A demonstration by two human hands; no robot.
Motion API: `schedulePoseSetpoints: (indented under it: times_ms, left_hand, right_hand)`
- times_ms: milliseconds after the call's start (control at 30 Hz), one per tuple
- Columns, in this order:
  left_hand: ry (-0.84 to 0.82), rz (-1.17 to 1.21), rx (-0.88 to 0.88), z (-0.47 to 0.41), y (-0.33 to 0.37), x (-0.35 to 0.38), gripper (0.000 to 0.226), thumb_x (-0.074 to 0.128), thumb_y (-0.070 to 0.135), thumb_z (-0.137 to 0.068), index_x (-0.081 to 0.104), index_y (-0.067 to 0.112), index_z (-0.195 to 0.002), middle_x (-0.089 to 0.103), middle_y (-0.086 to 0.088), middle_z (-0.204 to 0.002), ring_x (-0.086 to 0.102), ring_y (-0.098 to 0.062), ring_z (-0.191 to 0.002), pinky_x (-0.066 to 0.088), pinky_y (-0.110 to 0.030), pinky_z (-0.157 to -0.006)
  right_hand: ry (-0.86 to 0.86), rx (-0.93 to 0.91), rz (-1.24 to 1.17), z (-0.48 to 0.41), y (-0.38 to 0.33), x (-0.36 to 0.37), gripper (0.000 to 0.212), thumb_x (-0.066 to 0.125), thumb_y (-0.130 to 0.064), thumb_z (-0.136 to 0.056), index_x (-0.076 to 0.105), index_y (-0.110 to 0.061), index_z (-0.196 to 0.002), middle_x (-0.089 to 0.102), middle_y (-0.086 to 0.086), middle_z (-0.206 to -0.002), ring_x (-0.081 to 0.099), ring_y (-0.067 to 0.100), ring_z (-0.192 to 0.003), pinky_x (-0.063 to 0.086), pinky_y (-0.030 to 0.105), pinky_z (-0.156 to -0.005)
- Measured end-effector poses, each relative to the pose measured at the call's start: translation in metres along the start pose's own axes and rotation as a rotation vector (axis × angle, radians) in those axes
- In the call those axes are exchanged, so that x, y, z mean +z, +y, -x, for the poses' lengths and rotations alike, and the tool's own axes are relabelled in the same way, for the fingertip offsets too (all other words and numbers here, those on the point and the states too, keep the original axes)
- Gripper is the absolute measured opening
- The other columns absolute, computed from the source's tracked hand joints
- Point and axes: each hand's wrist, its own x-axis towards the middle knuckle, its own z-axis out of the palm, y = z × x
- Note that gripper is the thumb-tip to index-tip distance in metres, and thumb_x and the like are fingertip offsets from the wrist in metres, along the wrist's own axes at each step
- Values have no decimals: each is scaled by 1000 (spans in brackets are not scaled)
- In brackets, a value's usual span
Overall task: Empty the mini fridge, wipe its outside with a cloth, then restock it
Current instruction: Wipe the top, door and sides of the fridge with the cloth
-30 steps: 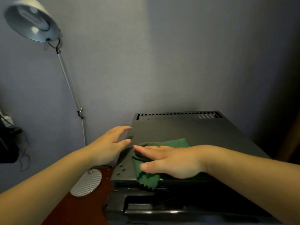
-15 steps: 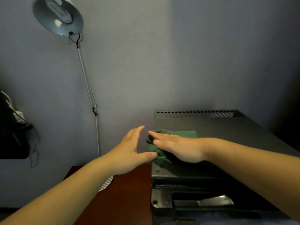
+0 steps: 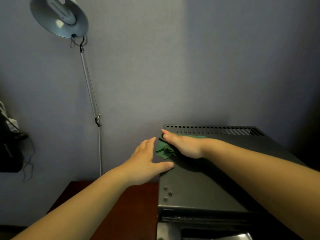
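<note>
Nearest, along the front of the mini fridge [image 3: 216,184]: a dark door edge with a shiny recessed handle [image 3: 225,236]. Left of the fridge and lower: a red-brown counter [image 3: 135,205]; cannot tell whether the fridge stands on it. On the fridge top, at its near left corner: three small screws [image 3: 167,194].

Farther back, at the left edge of the fridge top: left hand [image 3: 145,163], spread open, fingers straight and together, pointing toward the wall just beside the fridge's left side, thumb splayed wide with its tip on the top's edge. Nothing held.

Just beyond that thumb, on the far left part of the fridge top: green cloth [image 3: 164,150], bunched, its zigzag edge lying close to the left edge. Pressed down on the cloth: right hand [image 3: 183,144], palm down, fingers straight and together, tips at the fridge's far left corner. Not curled round the cloth, only flat upon it. A strip of green also showing past the wrist, toward the fridge's rear.

Across the rear of the fridge top: a row of vent slots [image 3: 214,131]. Behind the fridge: a plain grey wall [image 3: 190,66]. Left of the fridge, rising high above it: a lamp [image 3: 58,16] on a thin metal pole, shade tilted, bulb visible. Well to the fridge's left: a black object [image 3: 10,149] with trailing cables, too dark to identify.
</note>
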Motion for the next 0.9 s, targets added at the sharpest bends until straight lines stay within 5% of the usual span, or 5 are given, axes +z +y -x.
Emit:
schedulePoseSetpoints:
  times_ms: [367,533,767,900]
  left_hand:
    - [75,-88,-146,-43,6,0,101,57,68,-89,-1,26,-161,-1,6,-168,2,-19,-155,17,-45,-124]
    - [93,-242,-111,-68,30,0,91,54,61,-94,8,19,-160,12,0,-166,10,-22,-153,19,-42,-123]
    - [43,-370,-100,-104,40,11,85,42,66,-96,11,20,-160,15,-1,-167,12,-28,-154,19,-49,-122]
    - [34,-360,-118,-106,34,19,85,34,73,-94,11,25,-161,14,4,-168,10,-28,-154,18,-53,-121]
  right_hand:
    - [75,190,152,-95,51,-40,70,12,-64,-100,2,-31,-161,3,-7,-169,2,19,-156,5,46,-125]
    - [60,184,173,-102,58,-41,104,1,-85,-66,-1,-38,-159,2,-8,-169,3,23,-156,7,51,-124]
    - [86,232,54,-57,100,-59,74,16,-68,-98,3,-30,-161,2,-7,-169,-1,16,-155,2,45,-126]
    - [149,320,-14,-55,118,-68,102,13,-91,-72,2,-39,-159,0,-6,-169,-2,19,-156,2,51,-125]
